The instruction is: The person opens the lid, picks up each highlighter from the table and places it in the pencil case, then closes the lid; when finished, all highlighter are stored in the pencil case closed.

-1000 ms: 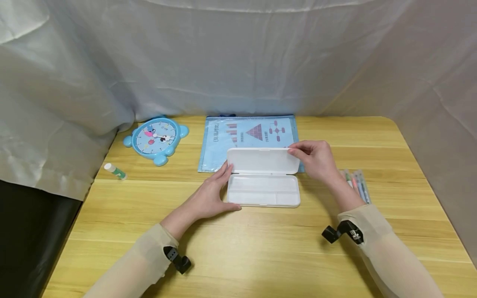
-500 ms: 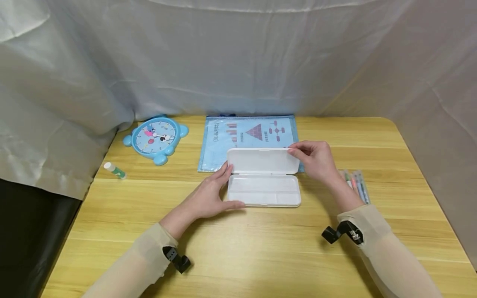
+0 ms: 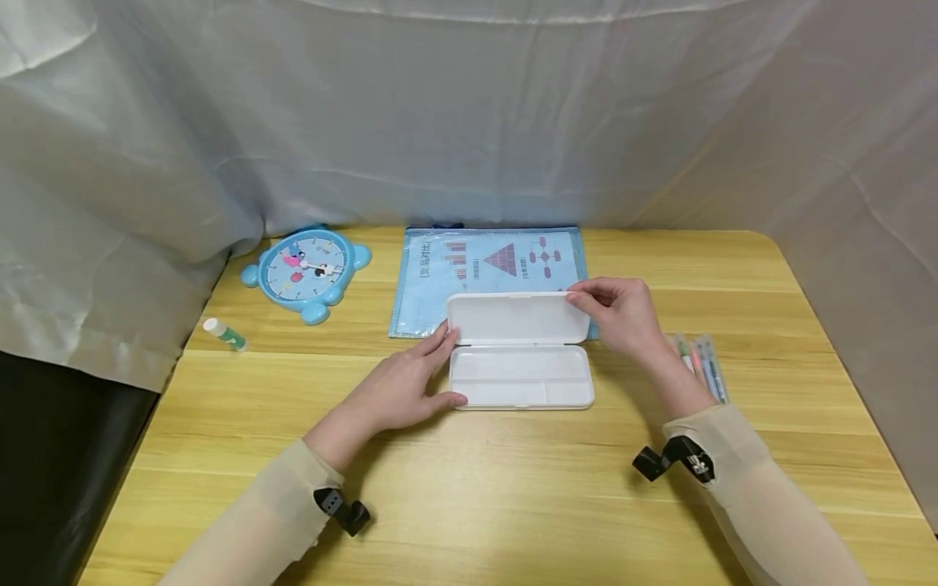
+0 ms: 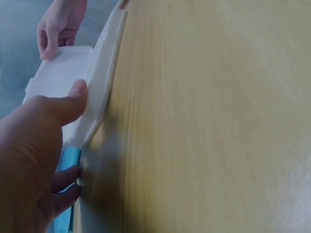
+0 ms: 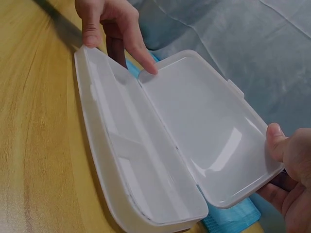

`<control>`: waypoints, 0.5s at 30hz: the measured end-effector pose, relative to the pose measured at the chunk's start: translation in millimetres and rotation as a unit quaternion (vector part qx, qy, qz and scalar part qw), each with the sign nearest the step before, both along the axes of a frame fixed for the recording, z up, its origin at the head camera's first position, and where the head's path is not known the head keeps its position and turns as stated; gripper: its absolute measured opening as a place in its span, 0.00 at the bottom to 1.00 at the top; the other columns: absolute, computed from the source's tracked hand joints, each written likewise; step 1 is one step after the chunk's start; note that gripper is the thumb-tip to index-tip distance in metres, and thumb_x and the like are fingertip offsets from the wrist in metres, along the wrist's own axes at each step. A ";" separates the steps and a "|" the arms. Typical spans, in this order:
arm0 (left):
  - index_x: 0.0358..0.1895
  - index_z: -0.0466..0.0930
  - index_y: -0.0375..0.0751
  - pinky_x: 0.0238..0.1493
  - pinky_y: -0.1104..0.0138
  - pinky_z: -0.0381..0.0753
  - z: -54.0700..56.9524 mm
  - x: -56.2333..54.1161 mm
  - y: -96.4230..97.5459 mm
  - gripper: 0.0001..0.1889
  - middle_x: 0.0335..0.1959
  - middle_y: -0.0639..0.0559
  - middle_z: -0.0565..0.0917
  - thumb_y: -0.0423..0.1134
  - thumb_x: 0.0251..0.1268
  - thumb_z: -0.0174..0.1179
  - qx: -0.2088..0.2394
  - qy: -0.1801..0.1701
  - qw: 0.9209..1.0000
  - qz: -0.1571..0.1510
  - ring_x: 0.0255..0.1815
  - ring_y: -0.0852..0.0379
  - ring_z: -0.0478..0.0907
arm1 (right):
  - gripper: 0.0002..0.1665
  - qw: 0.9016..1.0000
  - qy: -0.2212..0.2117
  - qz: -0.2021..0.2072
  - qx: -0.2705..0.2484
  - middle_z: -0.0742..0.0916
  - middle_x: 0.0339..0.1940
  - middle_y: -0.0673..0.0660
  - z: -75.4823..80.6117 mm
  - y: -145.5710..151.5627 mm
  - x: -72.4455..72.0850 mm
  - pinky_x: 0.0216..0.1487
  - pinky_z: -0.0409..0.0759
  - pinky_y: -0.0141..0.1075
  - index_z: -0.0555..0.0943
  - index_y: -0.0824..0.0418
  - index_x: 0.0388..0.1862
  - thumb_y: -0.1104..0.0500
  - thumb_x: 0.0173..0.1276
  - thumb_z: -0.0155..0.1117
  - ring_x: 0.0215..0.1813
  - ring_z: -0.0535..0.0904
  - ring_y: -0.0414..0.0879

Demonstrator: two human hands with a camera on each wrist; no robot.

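A white plastic pencil case (image 3: 517,392) stands unfolded on the wooden table, its lid (image 3: 506,317) tilted up and back. Dividers split the inside of its base, and nothing lies in the compartments. My left hand (image 3: 399,384) holds the case's left end: in the right wrist view the left thumb (image 5: 91,34) is at the front corner and a fingertip touches the lid near the hinge. At the lid's upper right corner, my right hand (image 3: 619,317) pinches the edge between thumb (image 5: 276,141) and fingers.
Behind the case lies a blue zip document pouch (image 3: 425,285) printed with charts, partly covered by the lid. A blue toy clock (image 3: 308,268) and a glue stick (image 3: 225,334) are at the left. Several markers (image 3: 705,362) lie beyond my right forearm.
The pencil case's base has shifted slightly toward me and to the right. My left thumb has slid a little along the front corner; the right hand keeps its pinch on the lid.
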State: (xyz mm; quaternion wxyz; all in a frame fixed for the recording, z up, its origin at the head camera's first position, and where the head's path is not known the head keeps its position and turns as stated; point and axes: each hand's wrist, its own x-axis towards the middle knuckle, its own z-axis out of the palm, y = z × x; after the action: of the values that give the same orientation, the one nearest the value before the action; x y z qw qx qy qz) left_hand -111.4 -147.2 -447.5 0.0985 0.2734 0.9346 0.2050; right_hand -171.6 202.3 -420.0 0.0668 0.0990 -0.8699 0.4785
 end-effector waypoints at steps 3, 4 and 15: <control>0.87 0.48 0.48 0.73 0.50 0.71 0.1 0.0 0.5 0.54 0.87 0.49 0.48 0.68 0.68 0.65 -0.009 -0.003 1.000 -0.002 0.80 0.42 0.64 | 0.12 1.000 0.001 0.002 0.000 0.93 0.40 0.62 0.2 0.5 0.6 0.33 0.80 0.27 0.92 0.65 0.44 0.57 0.77 0.70 0.37 0.87 0.53; 0.87 0.47 0.48 0.73 0.51 0.71 -0.1 -0.1 0.5 0.54 0.87 0.49 0.47 0.68 0.69 0.65 -0.010 -0.004 1.000 -0.004 0.80 0.42 0.64 | 0.12 1.000 0.000 0.001 0.000 0.93 0.40 0.62 0.4 0.6 0.7 0.33 0.80 0.27 0.92 0.65 0.44 0.57 0.77 0.70 0.37 0.87 0.53; 0.87 0.45 0.44 0.71 0.51 0.73 -0.4 -2.3 0.9 0.55 0.87 0.44 0.46 0.66 0.69 0.66 -0.022 0.012 0.999 -0.026 0.76 0.39 0.69 | 0.14 1.000 -0.024 -0.011 0.008 0.93 0.43 0.60 3.5 2.9 1.9 0.39 0.81 0.27 0.92 0.64 0.48 0.54 0.76 0.72 0.42 0.87 0.51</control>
State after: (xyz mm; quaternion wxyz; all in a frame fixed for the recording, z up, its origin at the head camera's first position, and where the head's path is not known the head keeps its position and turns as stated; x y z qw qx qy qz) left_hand -113.7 -146.3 -447.8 0.0988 0.2980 0.9325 0.1784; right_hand -169.7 205.3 -416.5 0.0499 0.0783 -0.8763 0.4726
